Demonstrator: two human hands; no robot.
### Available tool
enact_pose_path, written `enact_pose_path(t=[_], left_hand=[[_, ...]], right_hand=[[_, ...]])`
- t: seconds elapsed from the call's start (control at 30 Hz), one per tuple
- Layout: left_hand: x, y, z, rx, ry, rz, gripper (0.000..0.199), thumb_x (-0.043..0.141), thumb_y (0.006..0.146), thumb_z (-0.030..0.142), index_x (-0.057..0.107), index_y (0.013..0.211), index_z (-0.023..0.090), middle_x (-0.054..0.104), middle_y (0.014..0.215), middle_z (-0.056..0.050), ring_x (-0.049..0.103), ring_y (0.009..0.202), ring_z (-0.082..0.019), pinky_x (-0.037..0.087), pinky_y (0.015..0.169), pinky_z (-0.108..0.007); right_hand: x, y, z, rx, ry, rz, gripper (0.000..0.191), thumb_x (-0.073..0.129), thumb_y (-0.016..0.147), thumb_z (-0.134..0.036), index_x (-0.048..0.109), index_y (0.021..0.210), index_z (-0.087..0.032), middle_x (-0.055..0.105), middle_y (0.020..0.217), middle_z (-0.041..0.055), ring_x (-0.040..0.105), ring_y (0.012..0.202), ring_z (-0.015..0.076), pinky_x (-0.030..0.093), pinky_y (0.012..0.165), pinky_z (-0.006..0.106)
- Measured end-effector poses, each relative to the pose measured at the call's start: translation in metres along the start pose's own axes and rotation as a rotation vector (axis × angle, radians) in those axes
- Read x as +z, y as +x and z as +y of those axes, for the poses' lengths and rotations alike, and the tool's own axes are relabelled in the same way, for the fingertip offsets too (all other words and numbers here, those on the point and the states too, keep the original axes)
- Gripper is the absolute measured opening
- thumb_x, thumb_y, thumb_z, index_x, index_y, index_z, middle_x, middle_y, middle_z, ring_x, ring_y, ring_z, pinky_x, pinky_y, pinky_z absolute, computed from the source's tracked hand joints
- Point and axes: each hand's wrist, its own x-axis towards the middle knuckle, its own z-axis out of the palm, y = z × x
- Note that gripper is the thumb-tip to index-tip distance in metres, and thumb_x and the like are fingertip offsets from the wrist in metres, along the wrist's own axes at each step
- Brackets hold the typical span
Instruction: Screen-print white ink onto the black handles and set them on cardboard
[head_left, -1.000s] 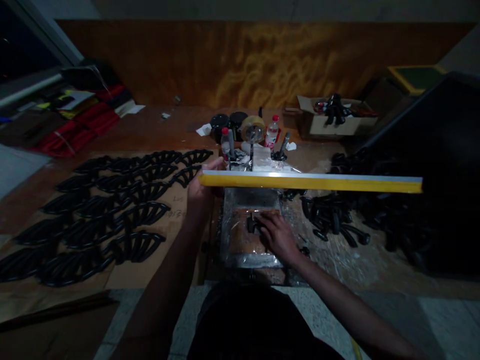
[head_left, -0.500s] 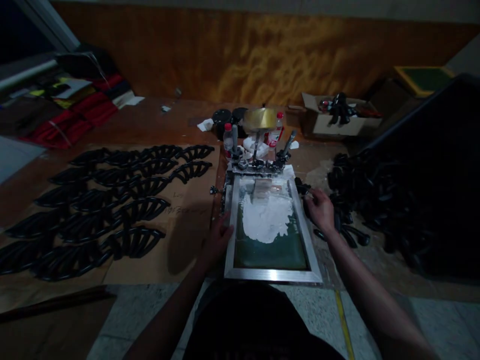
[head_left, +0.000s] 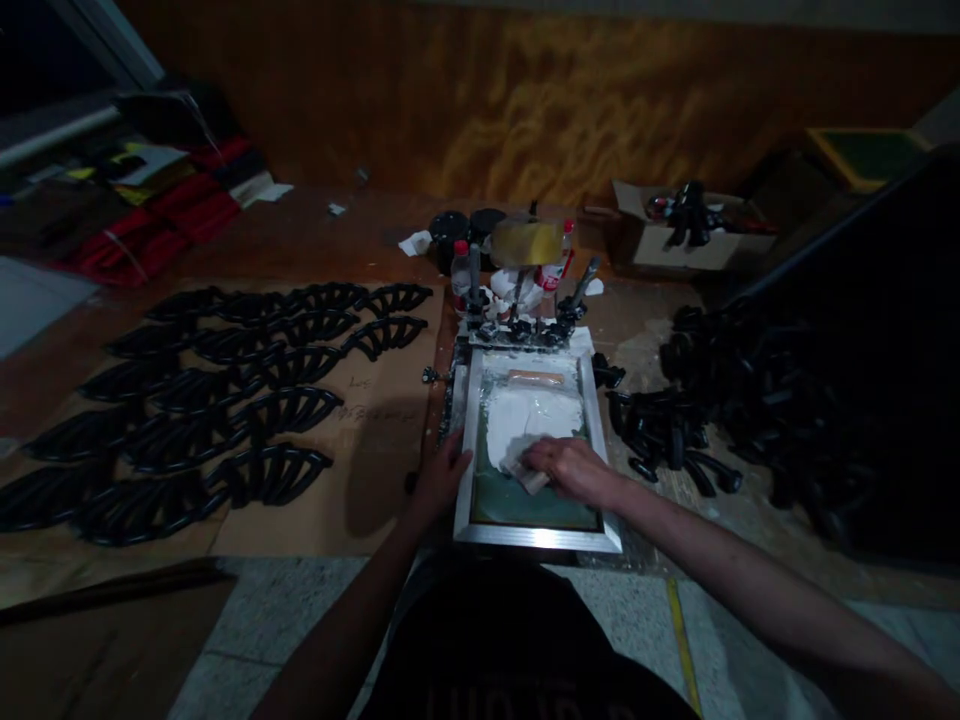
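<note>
An aluminium screen-printing frame lies flat, hinged at its far end, with dark green mesh stretched inside. A thick patch of white ink covers the mesh's upper half. My right hand rests on the mesh, pinching a small pale scraper that presses into the ink's lower edge. My left hand grips the frame's left rail near the near corner. A tan wooden strip lies across the mesh at the far end. Whatever sits under the screen is hidden.
Rows of black curved plastic parts lie on brown cardboard to the left. A heap of black parts lies to the right. Behind the hinge clamps stand a plastic bottle and a tape roll. A cardboard box sits back right.
The frame, raised a second ago, has been down since half a second ago. My right hand has moved from the right rail onto the mesh with the scraper. My left hand stays near the left rail.
</note>
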Motion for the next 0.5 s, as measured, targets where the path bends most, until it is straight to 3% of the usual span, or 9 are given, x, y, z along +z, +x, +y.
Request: enact_pose_path(t=[0.1, 0.2, 0.33, 0.4, 0.5], left_hand=[[0.0, -0.001, 0.004, -0.005, -0.04, 0.005, 0.054, 0.053, 0.089, 0.035, 0.051, 0.14, 0.015, 0.067, 0.128, -0.013, 0.067, 0.108, -0.023, 0.053, 0.096, -0.038], [0.0, -0.003, 0.007, -0.013, -0.051, 0.022, 0.056, 0.054, 0.088, 0.034, 0.051, 0.14, 0.013, 0.07, 0.119, -0.013, 0.069, 0.099, -0.023, 0.055, 0.091, -0.038], [-0.001, -0.005, 0.009, -0.01, -0.059, 0.057, 0.054, 0.056, 0.086, 0.034, 0.054, 0.136, 0.015, 0.068, 0.125, -0.012, 0.067, 0.104, -0.023, 0.053, 0.095, -0.039], [-0.004, -0.007, 0.014, -0.03, -0.079, 0.042, 0.057, 0.056, 0.086, 0.036, 0.052, 0.138, 0.015, 0.07, 0.12, -0.012, 0.068, 0.099, -0.023, 0.054, 0.091, -0.039], [-0.014, -0.013, 0.032, -0.039, -0.096, 0.032, 0.062, 0.058, 0.084, 0.039, 0.05, 0.14, 0.014, 0.072, 0.113, -0.013, 0.069, 0.091, -0.024, 0.055, 0.084, -0.038]], right_hand=[[-0.003, 0.004, 0.001, 0.063, -0.028, 0.097, 0.021, 0.057, 0.08, -0.01, 0.068, 0.097, -0.018, 0.071, 0.094, 0.007, 0.062, 0.091, 0.021, 0.045, 0.073, 0.028], [0.012, 0.004, -0.001, 0.056, -0.087, 0.234, 0.024, 0.054, 0.086, -0.012, 0.068, 0.105, -0.015, 0.07, 0.103, 0.0117, 0.06, 0.093, 0.0231, 0.047, 0.076, 0.031], [0.025, 0.0, -0.004, -0.016, -0.002, 0.233, 0.026, 0.053, 0.087, -0.012, 0.068, 0.108, -0.015, 0.071, 0.101, 0.01, 0.063, 0.092, 0.022, 0.05, 0.078, 0.03], [0.012, 0.012, -0.002, 0.072, 0.042, 0.248, 0.03, 0.055, 0.088, -0.015, 0.067, 0.116, -0.016, 0.071, 0.102, 0.0095, 0.064, 0.096, 0.0222, 0.051, 0.081, 0.03], [-0.029, 0.041, 0.011, 0.273, 0.078, 0.331, 0.049, 0.059, 0.09, -0.024, 0.055, 0.139, -0.02, 0.07, 0.116, 0.01, 0.065, 0.103, 0.0243, 0.05, 0.088, 0.034]])
